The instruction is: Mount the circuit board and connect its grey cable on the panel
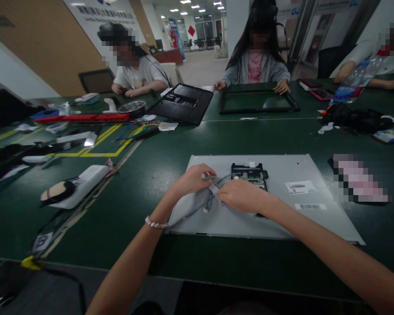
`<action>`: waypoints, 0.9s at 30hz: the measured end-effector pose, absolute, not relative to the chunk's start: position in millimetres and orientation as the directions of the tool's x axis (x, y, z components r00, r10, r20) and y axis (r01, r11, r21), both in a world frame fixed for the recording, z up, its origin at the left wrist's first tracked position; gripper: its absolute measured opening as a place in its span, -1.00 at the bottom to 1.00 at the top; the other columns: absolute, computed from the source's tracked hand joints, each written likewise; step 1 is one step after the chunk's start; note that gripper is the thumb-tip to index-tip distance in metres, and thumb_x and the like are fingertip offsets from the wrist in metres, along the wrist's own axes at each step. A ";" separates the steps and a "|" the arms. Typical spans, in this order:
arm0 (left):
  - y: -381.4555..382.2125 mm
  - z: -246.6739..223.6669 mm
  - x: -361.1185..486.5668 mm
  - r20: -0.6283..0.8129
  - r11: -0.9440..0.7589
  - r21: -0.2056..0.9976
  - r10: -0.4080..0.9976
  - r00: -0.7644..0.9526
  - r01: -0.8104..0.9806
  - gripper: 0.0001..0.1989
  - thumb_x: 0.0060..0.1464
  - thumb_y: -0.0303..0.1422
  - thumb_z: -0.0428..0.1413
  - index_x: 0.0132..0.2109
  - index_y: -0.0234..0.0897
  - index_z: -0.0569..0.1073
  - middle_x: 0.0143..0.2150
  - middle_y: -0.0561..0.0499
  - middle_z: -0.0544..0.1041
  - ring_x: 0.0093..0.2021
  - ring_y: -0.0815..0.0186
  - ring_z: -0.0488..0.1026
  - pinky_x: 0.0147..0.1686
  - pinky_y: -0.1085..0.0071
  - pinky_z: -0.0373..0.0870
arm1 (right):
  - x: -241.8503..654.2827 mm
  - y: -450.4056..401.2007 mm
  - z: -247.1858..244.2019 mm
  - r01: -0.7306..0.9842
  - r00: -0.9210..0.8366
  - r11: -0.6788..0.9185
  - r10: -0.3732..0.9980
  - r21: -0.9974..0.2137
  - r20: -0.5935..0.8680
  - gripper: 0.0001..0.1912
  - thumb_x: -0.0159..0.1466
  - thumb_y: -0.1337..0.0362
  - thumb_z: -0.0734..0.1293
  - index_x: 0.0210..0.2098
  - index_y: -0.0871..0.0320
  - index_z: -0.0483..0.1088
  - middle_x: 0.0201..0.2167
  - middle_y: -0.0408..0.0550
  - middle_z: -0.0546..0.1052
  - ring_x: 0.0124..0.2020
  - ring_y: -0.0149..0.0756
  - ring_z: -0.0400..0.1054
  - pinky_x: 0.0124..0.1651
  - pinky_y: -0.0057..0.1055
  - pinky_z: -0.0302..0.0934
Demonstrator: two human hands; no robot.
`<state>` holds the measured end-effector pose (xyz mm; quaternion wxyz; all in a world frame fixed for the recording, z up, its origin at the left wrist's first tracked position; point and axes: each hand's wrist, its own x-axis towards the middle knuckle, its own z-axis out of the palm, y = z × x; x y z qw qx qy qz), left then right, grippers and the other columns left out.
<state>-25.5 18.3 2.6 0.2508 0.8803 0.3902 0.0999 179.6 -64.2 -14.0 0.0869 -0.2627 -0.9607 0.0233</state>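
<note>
A flat silver-grey display panel [276,166] lies on the table in front of me, its back side up. A black-framed circuit board [248,169] sits near its middle, partly behind my right hand. My left hand [194,178] is closed, fingers pinched around a bundled grey cable [207,204] whose loops trail over the panel. My right hand [239,195] is closed on the end of a pale tape-like strip [214,189] that crosses the cable between both hands. Its fingertips are partly hidden.
Across the green table [134,236] are a black back cover [184,105], a black bezel frame [259,110] under a co-worker's hands, and a water bottle [353,83]. A phone [359,179] lies right of the panel. Cables and a white object [82,186] lie to the left.
</note>
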 end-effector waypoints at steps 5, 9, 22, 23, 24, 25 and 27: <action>12.7 5.2 -20.5 -0.024 -0.658 0.420 0.680 0.733 0.625 -0.77 -0.12 -0.50 0.00 -0.30 -0.31 0.51 -0.32 -0.03 0.49 -0.30 0.32 0.40 -0.27 0.44 0.30 | 179.0 -65.1 -12.9 0.500 -0.846 0.860 0.510 -0.098 0.156 -0.76 0.32 0.52 0.20 -0.17 0.30 0.49 -0.19 0.11 0.60 -0.12 -0.21 0.45 -0.04 -0.24 0.28; 7.9 7.5 -17.5 -0.101 -0.646 0.465 0.641 0.761 0.606 -0.78 -0.07 -0.46 -0.04 -0.30 -0.32 0.48 -0.33 -0.03 0.50 -0.33 0.34 0.40 -0.29 0.44 0.28 | 178.4 -65.8 -12.6 0.508 -0.840 0.855 0.518 -0.103 0.159 -0.76 0.32 0.52 0.20 -0.18 0.31 0.49 -0.20 0.11 0.60 -0.12 -0.20 0.46 -0.05 -0.24 0.28; 8.7 5.3 -21.4 -0.223 -0.571 0.529 0.620 0.752 0.627 -0.66 -0.10 -0.22 0.14 -0.16 -0.30 0.43 -0.19 -0.07 0.46 -0.29 0.30 0.38 -0.27 0.38 0.31 | 174.7 -78.4 0.1 0.555 -0.822 0.825 0.563 -0.100 0.087 -0.79 0.27 0.50 0.22 -0.26 0.34 0.51 -0.30 0.16 0.60 -0.23 -0.18 0.48 -0.12 -0.24 0.28; 9.0 4.4 -21.4 -0.224 -0.570 0.529 0.620 0.751 0.629 -0.66 -0.10 -0.22 0.14 -0.16 -0.30 0.43 -0.19 -0.07 0.46 -0.29 0.30 0.38 -0.27 0.38 0.30 | 173.8 -80.6 2.2 0.565 -0.817 0.818 0.573 -0.108 0.072 -0.79 0.27 0.50 0.22 -0.28 0.34 0.52 -0.32 0.16 0.60 -0.24 -0.19 0.48 -0.13 -0.25 0.28; 9.3 3.8 -21.2 -0.225 -0.569 0.529 0.621 0.751 0.630 -0.66 -0.10 -0.22 0.14 -0.16 -0.31 0.43 -0.20 -0.07 0.45 -0.29 0.30 0.37 -0.27 0.38 0.30 | 172.7 -83.1 4.6 0.573 -0.811 0.811 0.581 -0.118 0.059 -0.79 0.26 0.49 0.22 -0.29 0.33 0.52 -0.33 0.16 0.60 -0.25 -0.19 0.48 -0.13 -0.25 0.28; 9.4 3.4 -21.0 -0.226 -0.570 0.527 0.622 0.750 0.631 -0.66 -0.09 -0.22 0.14 -0.16 -0.31 0.43 -0.20 -0.07 0.45 -0.29 0.30 0.37 -0.28 0.38 0.30 | 171.5 -85.8 7.0 0.582 -0.806 0.803 0.591 -0.128 0.047 -0.79 0.26 0.48 0.23 -0.31 0.32 0.52 -0.33 0.16 0.60 -0.25 -0.18 0.49 -0.14 -0.25 0.28; 9.5 2.9 -20.3 -0.227 -0.572 0.519 0.625 0.747 0.636 -0.65 -0.09 -0.22 0.15 -0.16 -0.33 0.43 -0.22 -0.07 0.44 -0.30 0.31 0.36 -0.29 0.39 0.28 | 168.8 -91.7 11.9 0.600 -0.793 0.787 0.609 -0.142 0.025 -0.80 0.26 0.45 0.24 -0.34 0.31 0.52 -0.33 0.16 0.60 -0.26 -0.15 0.49 -0.16 -0.24 0.28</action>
